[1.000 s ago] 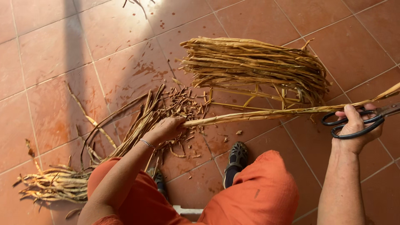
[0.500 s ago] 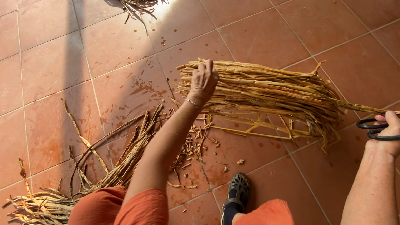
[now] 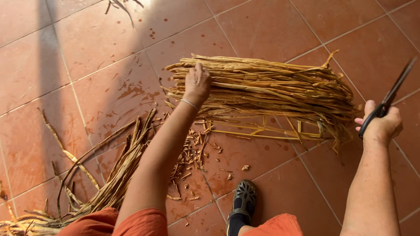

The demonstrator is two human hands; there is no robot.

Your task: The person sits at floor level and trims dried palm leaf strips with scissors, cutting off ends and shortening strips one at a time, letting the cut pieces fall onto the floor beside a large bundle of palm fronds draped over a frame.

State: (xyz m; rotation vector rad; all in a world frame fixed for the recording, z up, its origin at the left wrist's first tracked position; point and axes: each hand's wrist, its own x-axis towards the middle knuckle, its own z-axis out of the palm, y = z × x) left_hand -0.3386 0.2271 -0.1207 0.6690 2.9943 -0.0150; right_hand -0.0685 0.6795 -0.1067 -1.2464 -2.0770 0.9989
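— Starting at the left, what do we have on the tiled floor (image 3: 271, 30)?

— A loose pile of rough brown stalks (image 3: 109, 179) trailing to the bottom corner, then a scatter of small cut scraps (image 3: 192, 153) beside our forearm.

— And our left hand (image 3: 197, 82)?

— It rests palm down on the near end of the bundle of dried strips (image 3: 271, 91), fingers together and curled over the ends. The bundle lies flat across the middle of the floor, running rightwards.

— How would we judge its handling?

— Light, dry and stiff, we think, and probably brittle, with strips apt to slide apart. We'd grip it around the packed ends, where the hand already lies, rather than the frayed right side.

— Further right?

— A dark shoe (image 3: 243, 199) below, then our right hand (image 3: 381, 124), closed around the handles of black scissors (image 3: 396, 89), blades pointing up and away, clear of the bundle.
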